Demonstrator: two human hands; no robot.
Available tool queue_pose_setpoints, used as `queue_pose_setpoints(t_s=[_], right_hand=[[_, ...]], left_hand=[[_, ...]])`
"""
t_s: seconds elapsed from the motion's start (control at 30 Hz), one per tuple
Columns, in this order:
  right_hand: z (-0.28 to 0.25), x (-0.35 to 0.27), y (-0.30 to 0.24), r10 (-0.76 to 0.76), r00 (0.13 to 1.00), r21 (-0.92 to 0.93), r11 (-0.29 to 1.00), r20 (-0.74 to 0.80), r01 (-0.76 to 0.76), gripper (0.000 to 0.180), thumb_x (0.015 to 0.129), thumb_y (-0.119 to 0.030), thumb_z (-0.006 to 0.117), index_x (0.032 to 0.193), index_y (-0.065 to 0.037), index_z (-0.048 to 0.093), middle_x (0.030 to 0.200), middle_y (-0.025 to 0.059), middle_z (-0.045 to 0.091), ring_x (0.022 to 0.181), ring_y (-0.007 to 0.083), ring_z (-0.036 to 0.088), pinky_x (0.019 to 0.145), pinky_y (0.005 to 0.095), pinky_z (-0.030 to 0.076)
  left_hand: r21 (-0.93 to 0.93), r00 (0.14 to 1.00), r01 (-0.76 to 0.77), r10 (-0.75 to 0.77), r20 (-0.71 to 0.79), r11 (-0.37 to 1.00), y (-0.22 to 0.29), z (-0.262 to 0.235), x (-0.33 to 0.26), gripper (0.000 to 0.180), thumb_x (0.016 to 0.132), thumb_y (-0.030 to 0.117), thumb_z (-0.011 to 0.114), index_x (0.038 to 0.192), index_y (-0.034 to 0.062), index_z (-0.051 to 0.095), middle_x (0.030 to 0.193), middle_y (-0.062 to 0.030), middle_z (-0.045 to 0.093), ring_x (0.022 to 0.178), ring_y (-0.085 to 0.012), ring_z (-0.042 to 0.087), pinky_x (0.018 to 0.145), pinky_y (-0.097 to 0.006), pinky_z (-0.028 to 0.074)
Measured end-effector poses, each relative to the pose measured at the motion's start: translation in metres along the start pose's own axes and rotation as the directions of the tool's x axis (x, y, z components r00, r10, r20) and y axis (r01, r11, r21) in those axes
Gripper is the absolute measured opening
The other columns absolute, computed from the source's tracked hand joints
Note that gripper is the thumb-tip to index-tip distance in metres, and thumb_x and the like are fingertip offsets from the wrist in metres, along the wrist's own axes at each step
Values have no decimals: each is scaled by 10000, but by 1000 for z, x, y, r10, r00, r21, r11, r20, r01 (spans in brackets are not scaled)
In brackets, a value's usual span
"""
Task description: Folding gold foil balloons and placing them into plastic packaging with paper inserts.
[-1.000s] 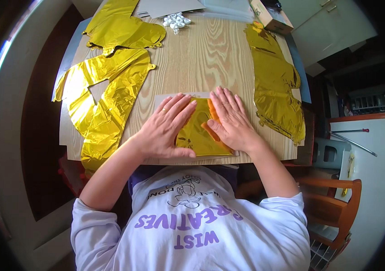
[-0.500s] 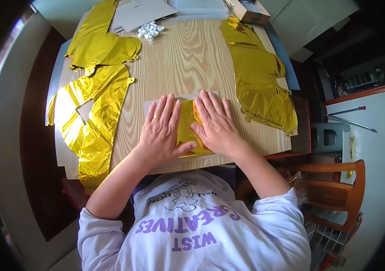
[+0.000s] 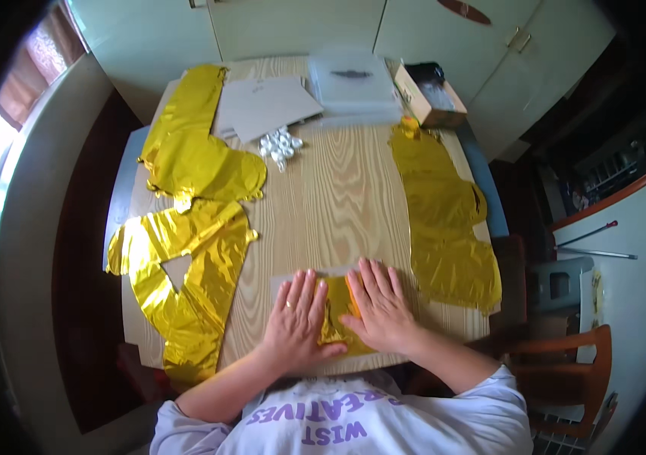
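Note:
A folded piece of shiny gold foil, seemingly a flat foil balloon (image 3: 334,317), lies on a grey card (image 3: 281,283) at the table's near edge. My left hand (image 3: 296,318) presses flat on its left part, fingers stretched out and thumb pointing inward. On the right side, my right hand (image 3: 384,309) rests flat too, fingers pointing away from me. Between the two hands a strip of creased foil shows. The card's far edge reaches out past the fingertips.
Flat gold foil balloons lie along the left (image 3: 221,254) and right (image 3: 444,205) of the wooden table (image 3: 338,197). Farther back are grey cards (image 3: 266,106), a small silvery-white pile (image 3: 280,145), clear plastic sleeves (image 3: 349,83) and an open box (image 3: 433,102). A wooden chair (image 3: 596,371) stands right.
The view has tipped upward, so more of the table's far side and the cabinets shows. Both hands stay flat on the folded foil, with little change in their pose.

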State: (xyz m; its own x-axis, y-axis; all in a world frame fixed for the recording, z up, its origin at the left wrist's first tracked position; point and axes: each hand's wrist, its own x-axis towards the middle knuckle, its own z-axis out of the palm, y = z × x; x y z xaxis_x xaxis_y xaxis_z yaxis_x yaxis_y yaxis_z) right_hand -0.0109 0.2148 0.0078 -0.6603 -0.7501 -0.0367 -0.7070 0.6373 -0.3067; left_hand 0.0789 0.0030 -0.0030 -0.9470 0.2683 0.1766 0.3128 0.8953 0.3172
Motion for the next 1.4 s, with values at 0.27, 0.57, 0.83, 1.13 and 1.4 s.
queue_pose_setpoints(t_s=[0.27,0.57,0.83,1.13,1.4], right_hand=[[-111,296,158,289,895,451,885,-340,-114,326,941,-362,705,972,-37,705,899,147,724,874,267,703,775,366,545],[-80,449,223,714,647,172,696,-267,-698,672,765,-537,791,1300,-161,635,1305,150,628,1230,333,603,1036,453,486],[-114,404,267,609,681,478,777,-407,-409,359,862,-390,710,954,-49,777,858,152,753,814,292,732,757,393,552],[-130,211,71,-8,882,-121,991,-472,-56,360,950,-310,597,750,-31,707,817,198,688,780,406,673,739,504,522],[-53,123,34,114,939,506,860,-324,70,270,954,-232,676,947,33,731,930,178,717,834,280,719,726,412,555]], left_hand=[[-20,995,72,-71,71,997,1,-9,3,1109,854,810,478,1526,-64,357,1583,-344,306,1500,-484,265,1227,-577,166],[106,993,77,-86,81,991,-4,-4,-2,571,967,282,537,1489,60,470,1488,-306,476,1395,-459,463,1167,-594,295],[-142,986,140,-125,111,980,-4,-9,2,780,943,544,587,1539,70,417,1574,-305,344,1462,-499,326,1183,-618,240],[-240,834,-10,-124,-538,971,-13,-108,94,745,747,266,865,1384,71,531,1484,-232,425,1223,-451,544,1014,-517,479],[-829,809,223,-572,-136,513,-53,-28,116,725,833,32,731,1485,40,413,1537,-211,347,1011,-231,730,827,-303,578]])
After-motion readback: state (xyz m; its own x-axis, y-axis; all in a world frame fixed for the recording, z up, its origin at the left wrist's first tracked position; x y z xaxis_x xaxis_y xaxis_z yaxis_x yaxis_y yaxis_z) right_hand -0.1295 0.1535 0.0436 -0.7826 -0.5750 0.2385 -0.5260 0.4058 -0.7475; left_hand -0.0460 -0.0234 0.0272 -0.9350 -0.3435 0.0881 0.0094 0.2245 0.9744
